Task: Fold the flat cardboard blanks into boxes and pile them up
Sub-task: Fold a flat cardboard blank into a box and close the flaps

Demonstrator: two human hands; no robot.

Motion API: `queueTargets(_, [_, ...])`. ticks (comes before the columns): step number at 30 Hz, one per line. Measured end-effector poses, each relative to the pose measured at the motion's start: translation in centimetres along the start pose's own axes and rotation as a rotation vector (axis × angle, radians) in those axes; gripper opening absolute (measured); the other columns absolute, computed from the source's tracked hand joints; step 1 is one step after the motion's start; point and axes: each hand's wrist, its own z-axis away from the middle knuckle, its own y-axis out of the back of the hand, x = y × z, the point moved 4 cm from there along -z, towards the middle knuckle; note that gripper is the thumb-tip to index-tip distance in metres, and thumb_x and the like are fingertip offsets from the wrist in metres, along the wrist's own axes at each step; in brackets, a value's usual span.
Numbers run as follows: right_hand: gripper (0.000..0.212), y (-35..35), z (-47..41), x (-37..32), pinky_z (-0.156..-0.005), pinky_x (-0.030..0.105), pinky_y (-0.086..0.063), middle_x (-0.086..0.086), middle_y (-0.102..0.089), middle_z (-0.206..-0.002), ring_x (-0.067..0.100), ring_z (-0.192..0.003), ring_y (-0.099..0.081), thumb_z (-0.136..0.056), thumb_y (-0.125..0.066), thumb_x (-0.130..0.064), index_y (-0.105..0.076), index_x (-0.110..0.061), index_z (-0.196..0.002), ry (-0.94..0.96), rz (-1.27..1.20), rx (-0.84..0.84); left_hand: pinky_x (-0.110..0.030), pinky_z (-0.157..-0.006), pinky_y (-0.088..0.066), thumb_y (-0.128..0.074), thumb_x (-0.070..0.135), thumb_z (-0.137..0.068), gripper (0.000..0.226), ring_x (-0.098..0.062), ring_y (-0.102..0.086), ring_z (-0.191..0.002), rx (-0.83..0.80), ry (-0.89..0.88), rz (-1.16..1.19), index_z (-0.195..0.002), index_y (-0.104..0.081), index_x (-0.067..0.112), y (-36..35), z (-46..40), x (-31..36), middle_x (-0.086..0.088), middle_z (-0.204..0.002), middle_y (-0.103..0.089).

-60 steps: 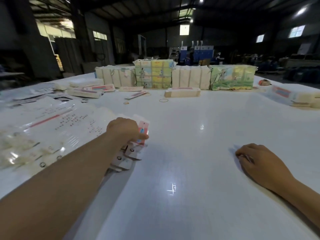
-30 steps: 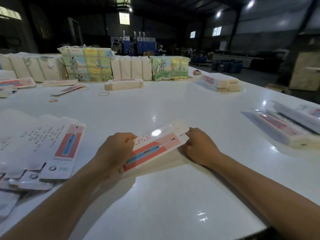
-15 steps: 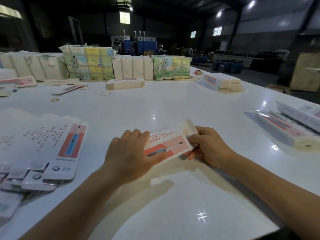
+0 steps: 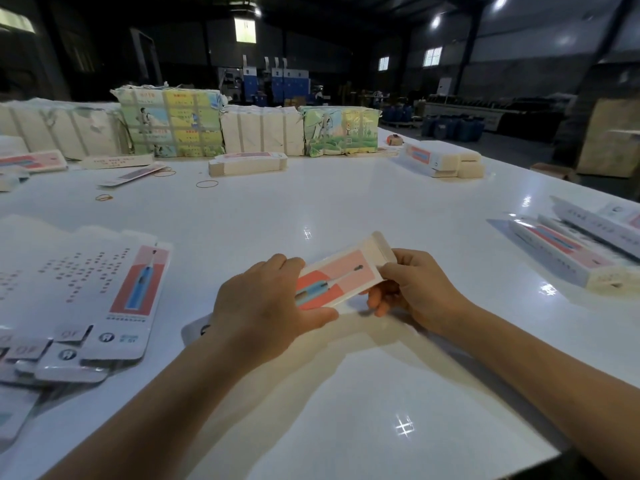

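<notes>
Holding a partly folded toothbrush carton [image 4: 337, 277] just above the white table [image 4: 346, 209] at the centre of the frame, both hands work its two ends. The left hand [image 4: 263, 306] lies over the carton's nearer left end, fingers pressed together along the top edge and thumb stretched under the printed pink face. The right hand [image 4: 415, 289] pinches the far right end beside the open end flap [image 4: 381, 245], thumb on top and the other fingers curled beneath.

At the left of the frame, a spread of flat blanks [image 4: 86, 289] lies fanned on the table, the top one showing a blue toothbrush on a red panel, with small tabs overlapping toward the lower left edge. At the right edge, a group of finished boxes [image 4: 568, 251] lies side by side, well apart from the hands.

Farther up, three rubber bands [image 4: 207, 183] lie loose on the tabletop left of centre. Behind them sits a banded bundle of blanks [image 4: 247, 164], and to the upper right another small pile of boxes [image 4: 440, 161]. Along the table's far edge stands a row of wrapped paper bundles [image 4: 256, 131], some plain cream, two printed with green and yellow pictures. Beyond is a dim warehouse with blue machines [image 4: 277, 79] and small bright windows [image 4: 432, 57].
</notes>
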Motion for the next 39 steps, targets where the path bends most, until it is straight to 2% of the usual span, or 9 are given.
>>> queueTargets(4, [0.017, 0.7, 0.1, -0.5, -0.044, 0.028, -0.048, 0.011, -0.067, -0.07, 0.023, -0.055, -0.061, -0.095, -0.05, -0.011, -0.067, -0.009, -0.091, 0.085, -0.058, 0.193, -0.019, -0.061, -0.044, -0.029, 0.083, -0.054, 0.082, -0.008, -0.055, -0.079, 0.03, 0.07, 0.138, -0.116, -0.048, 0.033, 0.5, 0.1, -0.4, 0.015, -0.108, -0.057])
queueTargets(7, [0.012, 1.4, 1.1, -1.8, -0.052, 0.024, -0.051, -0.002, -0.064, -0.084, 0.014, -0.068, -0.062, -0.094, -0.054, -0.014, -0.066, -0.016, -0.097, 0.363, 0.24, 0.424, -0.026, -0.068, -0.051, -0.031, 0.082, -0.053, 0.081, -0.011, -0.058, -0.081, 0.048, 0.127, 0.26, -0.113, -0.051, 0.032, 1.1, 0.2, -0.9, 0.013, -0.109, -0.059])
queueTargets(10, [0.021, -0.5, 2.0, -2.0, -0.064, 0.025, -0.052, -0.012, -0.059, -0.098, 0.009, -0.081, -0.06, -0.093, -0.055, -0.012, -0.066, -0.024, -0.107, 0.525, 0.482, 0.347, -0.026, -0.068, -0.052, -0.033, 0.081, -0.053, 0.073, -0.011, -0.058, -0.082, 0.034, 0.144, 0.31, -0.107, -0.048, 0.035, 1.1, 0.2, -0.8, 0.016, -0.105, -0.056])
queueTargets(16, [0.026, -1.7, 2.3, -1.8, -0.058, 0.014, -0.047, -0.002, -0.062, -0.094, 0.006, -0.063, -0.057, -0.093, -0.054, -0.004, -0.068, -0.021, -0.106, 0.449, 0.357, 0.239, -0.011, -0.055, -0.037, -0.034, 0.081, -0.056, 0.061, -0.009, -0.054, -0.079, 0.012, 0.117, 0.288, -0.103, -0.038, 0.042, 0.4, 0.3, -0.2, 0.022, -0.099, -0.047])
queueTargets(19, [0.025, -1.5, 2.2, -1.8, -0.059, 0.017, -0.049, 0.002, -0.062, -0.09, 0.008, -0.06, -0.057, -0.094, -0.053, -0.007, -0.067, -0.014, -0.114, 0.388, 0.297, 0.249, -0.013, -0.057, -0.039, -0.034, 0.082, -0.056, 0.072, -0.01, -0.054, -0.08, 0.025, 0.095, 0.243, -0.112, -0.046, 0.038, 0.1, 0.2, -0.2, 0.022, -0.102, -0.048])
queueTargets(25, [0.051, -1.5, 1.5, -1.1, -0.059, 0.02, -0.043, -0.007, -0.056, -0.076, 0.001, -0.061, -0.052, -0.097, -0.049, -0.022, -0.034, -0.028, -0.145, 0.202, 0.273, 0.208, -0.011, -0.055, -0.036, -0.022, 0.088, -0.051, 0.085, -0.009, -0.054, -0.075, 0.06, 0.047, 0.137, -0.112, -0.048, 0.035, 0.2, 0.3, 0.5, 0.021, -0.095, -0.047])
queueTargets(29, [0.027, -1.5, 1.8, -1.4, -0.061, 0.016, -0.039, -0.008, -0.06, -0.085, 0.0, -0.063, -0.052, -0.095, -0.052, -0.02, -0.06, -0.038, -0.113, 0.273, 0.309, 0.215, -0.009, -0.054, -0.033, -0.026, 0.085, -0.054, 0.082, -0.009, -0.054, -0.075, 0.041, 0.04, 0.107, -0.114, -0.047, 0.034, 0.2, 0.4, 0.7, 0.021, -0.095, -0.045])
queueTargets(32, [0.037, -1.7, 2.1, -2.1, -0.067, 0.024, -0.046, -0.012, -0.058, -0.08, 0.006, -0.073, -0.055, -0.094, -0.051, -0.014, -0.063, -0.048, -0.084, 0.403, 0.419, 0.212, -0.011, -0.055, -0.036, -0.025, 0.085, -0.053, 0.081, -0.009, -0.054, -0.074, 0.039, 0.049, 0.131, -0.112, -0.047, 0.034, 0.2, 0.4, 0.7, 0.02, -0.094, -0.047])
queueTargets(39, [0.035, -2.1, 2.1, -2.0, -0.068, 0.008, -0.036, -0.011, -0.049, -0.078, 0.002, -0.074, -0.049, -0.097, -0.045, -0.011, -0.062, -0.038, -0.085, 0.457, 0.554, 0.185, -0.021, -0.066, -0.049, -0.019, 0.086, -0.048, 0.087, -0.009, -0.055, -0.076, 0.043, 0.045, 0.138, -0.11, -0.047, 0.032, 0.3, 0.5, 0.8, 0.018, -0.095, -0.049])
